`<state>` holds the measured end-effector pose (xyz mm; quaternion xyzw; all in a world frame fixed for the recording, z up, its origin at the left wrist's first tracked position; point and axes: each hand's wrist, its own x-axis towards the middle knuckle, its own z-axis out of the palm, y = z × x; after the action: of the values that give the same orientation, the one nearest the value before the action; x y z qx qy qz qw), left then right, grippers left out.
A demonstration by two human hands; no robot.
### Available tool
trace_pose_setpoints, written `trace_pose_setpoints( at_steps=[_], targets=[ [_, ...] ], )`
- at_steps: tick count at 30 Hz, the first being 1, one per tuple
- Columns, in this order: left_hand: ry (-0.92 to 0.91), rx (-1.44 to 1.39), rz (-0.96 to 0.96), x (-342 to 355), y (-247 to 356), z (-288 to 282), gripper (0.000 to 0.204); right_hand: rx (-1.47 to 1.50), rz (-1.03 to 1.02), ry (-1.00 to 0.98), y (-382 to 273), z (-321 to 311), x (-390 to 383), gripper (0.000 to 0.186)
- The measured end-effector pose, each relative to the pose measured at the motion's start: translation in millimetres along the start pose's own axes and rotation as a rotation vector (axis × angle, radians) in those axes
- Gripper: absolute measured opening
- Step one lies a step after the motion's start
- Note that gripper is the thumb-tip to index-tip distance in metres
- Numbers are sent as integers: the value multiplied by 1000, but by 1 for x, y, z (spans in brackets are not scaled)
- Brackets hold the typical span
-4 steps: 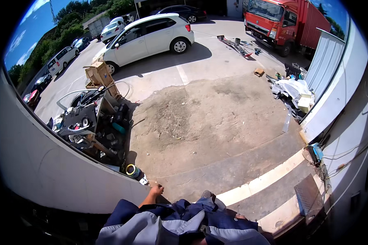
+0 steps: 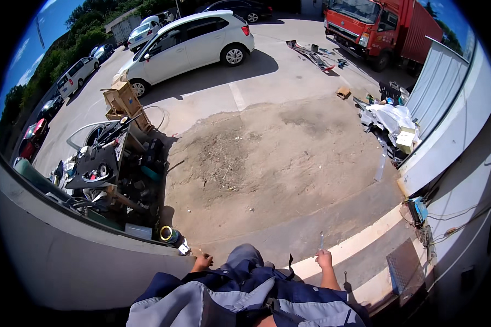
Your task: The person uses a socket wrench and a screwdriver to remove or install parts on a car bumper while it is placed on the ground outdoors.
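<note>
My right hand [image 2: 324, 258] is out in front of my right side, closed around the lower end of a slim metal wrench [image 2: 321, 240]. The wrench points away from me; its exact head is too small to make out. A wrench-shaped shadow lies on the ground beside my forearm. Low on the left, my left hand [image 2: 203, 262] hangs close to the wall's end with its fingers loosely bent and a little apart. Nothing shows between them. Nearest to it are a crumpled white item [image 2: 184, 248] and a round can with a yellow rim [image 2: 169, 234].
A cluttered workbench [image 2: 95, 169] with car parts stands left, beside a wooden crate [image 2: 124, 99]. Bare earth [image 2: 278, 158] stretches ahead to a white car [image 2: 191, 46] and a red truck [image 2: 360, 27]. Scrap [image 2: 390, 122] lies right. A metal plate [image 2: 406, 264] rests by the pale sill strip.
My right hand has swung forward from beside my body, bringing the wrench into sight. A grey-trousered knee has come forward. My left hand sits slightly lower in view.
</note>
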<state>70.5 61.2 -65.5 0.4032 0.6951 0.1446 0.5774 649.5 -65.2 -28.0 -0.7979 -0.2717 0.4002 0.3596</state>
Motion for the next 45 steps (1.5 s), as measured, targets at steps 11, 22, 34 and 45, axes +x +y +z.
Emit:
trace_pose_setpoints(
  at_steps=[11, 22, 34, 45],
  targets=[
    [12, 271, -43, 341, 279, 128, 37, -75, 49, 119, -154, -6, 361, 35],
    [-4, 124, 461, 668, 744, 250, 29, -289, 332, -138, -246, 22, 705, 33],
    [149, 389, -18, 906, 939, 294, 33, -43, -171, 52, -650, -28, 1278, 31],
    [-54, 150, 157, 1336, 1343, 405, 33, -15, -69, 33, -788, -19, 1595, 29]
  ],
)
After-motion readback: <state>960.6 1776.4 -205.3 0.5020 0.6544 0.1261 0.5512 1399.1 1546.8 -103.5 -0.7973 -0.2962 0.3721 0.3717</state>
